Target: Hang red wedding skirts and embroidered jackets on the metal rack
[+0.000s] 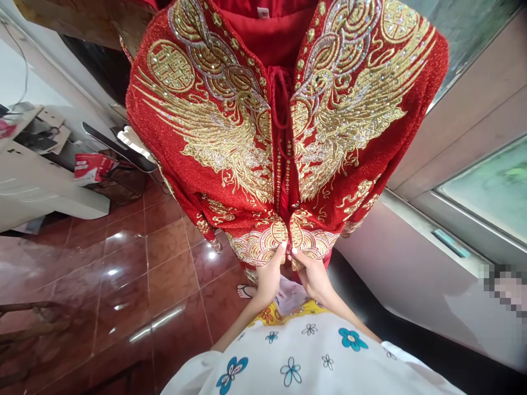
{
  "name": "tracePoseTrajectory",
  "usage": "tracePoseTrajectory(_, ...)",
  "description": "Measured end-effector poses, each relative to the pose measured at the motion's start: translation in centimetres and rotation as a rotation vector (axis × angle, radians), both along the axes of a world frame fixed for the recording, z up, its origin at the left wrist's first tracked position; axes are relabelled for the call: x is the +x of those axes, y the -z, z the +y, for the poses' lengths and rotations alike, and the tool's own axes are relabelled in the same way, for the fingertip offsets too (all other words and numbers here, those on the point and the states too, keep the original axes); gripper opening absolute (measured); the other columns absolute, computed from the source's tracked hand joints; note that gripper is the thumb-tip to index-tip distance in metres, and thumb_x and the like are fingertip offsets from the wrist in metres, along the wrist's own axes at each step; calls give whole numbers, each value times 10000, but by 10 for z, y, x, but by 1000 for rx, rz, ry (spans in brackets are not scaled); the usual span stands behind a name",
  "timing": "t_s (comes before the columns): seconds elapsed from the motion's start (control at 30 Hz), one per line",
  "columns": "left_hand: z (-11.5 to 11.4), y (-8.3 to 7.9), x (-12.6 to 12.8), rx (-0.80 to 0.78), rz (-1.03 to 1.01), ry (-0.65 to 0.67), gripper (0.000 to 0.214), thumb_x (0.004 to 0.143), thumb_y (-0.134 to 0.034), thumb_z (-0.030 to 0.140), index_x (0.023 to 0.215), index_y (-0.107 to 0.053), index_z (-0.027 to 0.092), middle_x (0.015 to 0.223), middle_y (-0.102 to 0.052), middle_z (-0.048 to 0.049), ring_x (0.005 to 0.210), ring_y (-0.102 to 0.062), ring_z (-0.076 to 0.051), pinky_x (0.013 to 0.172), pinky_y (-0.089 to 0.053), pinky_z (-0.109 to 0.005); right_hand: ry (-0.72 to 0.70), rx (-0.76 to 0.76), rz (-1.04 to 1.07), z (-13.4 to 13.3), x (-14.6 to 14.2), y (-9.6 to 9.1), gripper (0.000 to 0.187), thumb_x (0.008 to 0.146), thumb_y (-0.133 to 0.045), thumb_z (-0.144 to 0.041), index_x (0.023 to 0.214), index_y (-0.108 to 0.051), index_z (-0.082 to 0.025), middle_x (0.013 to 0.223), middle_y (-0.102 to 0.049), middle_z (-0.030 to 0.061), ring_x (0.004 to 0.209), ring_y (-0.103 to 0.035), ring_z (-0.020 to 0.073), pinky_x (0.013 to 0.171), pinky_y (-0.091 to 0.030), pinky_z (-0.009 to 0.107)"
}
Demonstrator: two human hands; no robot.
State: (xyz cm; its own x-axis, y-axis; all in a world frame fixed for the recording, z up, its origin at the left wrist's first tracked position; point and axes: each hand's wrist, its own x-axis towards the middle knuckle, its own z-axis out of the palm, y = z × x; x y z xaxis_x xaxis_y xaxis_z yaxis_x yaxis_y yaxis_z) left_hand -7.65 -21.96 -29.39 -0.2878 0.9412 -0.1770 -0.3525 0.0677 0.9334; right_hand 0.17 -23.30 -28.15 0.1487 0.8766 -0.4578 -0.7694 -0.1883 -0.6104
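Note:
A red embroidered jacket hangs upright in front of me, its front facing me. Gold phoenix wings, round emblems and sparkling stones cover both front panels. My left hand grips the lower front corner of the left panel, thumb on top. With my right hand I pinch the matching corner of the other panel, close beside it. The two hem edges almost meet between my thumbs. Above, the panels stand apart, showing a red cord loop and a beaded edge. Fingers behind the cloth are hidden.
A window frame and a grey wall run along the right, with a small teal box on the ledge. At left are a white desk and a red-and-white packet. Glossy red tiles cover the floor.

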Motion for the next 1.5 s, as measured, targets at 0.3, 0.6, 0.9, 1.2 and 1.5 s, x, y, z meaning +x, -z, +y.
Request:
tracePoseTrajectory(0.3,-1,-7,-4,-14,167,72,338,671,-740,344,933,-658,146,921,-707,-67,908,-660,-213,980,-466,-394,26,-72,18,7,2,-7,290,495,-842,-198,709,-662,-122,658,-664,3,588,-591,104,627,-523,239)
tracePoseTrajectory(0.6,4,-4,-8,-126,117,97,323,639,-751,395,818,-639,151,816,-692,-58,749,-651,-193,802,-533,-365,-314,-116,-200,12,5,9,476,581,-773,-559,714,-598,-137,547,-615,22,456,-550,117,398,-429,208)
tracePoseTrajectory(0.9,7,9,-9,-77,10,123,458,656,-765,366,1050,-623,182,1119,-662,-93,1062,-619,-250,1009,-451,-436,-1245,-46,-516,3,54,20,917,711,-142,-875,662,-643,-109,379,-516,43,244,-334,69,268,-195,195)
tracePoseTrajectory(1.2,7,13,-5,-45,-42,128,450,703,-737,313,1107,-601,169,1051,-681,-79,1085,-606,-222,1022,-433,-393,-483,475,-1367,-6,65,-26,242,830,-602,-392,736,-574,-171,659,-593,10,589,-520,114,567,-419,226)
tracePoseTrajectory(1.5,10,10,-19,-46,180,115,407,622,-774,254,1001,-645,179,1130,-658,-85,1134,-572,-240,1081,-363,-394,-665,626,-2027,28,39,-13,95,880,-473,-171,875,-563,-140,846,-600,78,789,-568,186,696,-441,281)
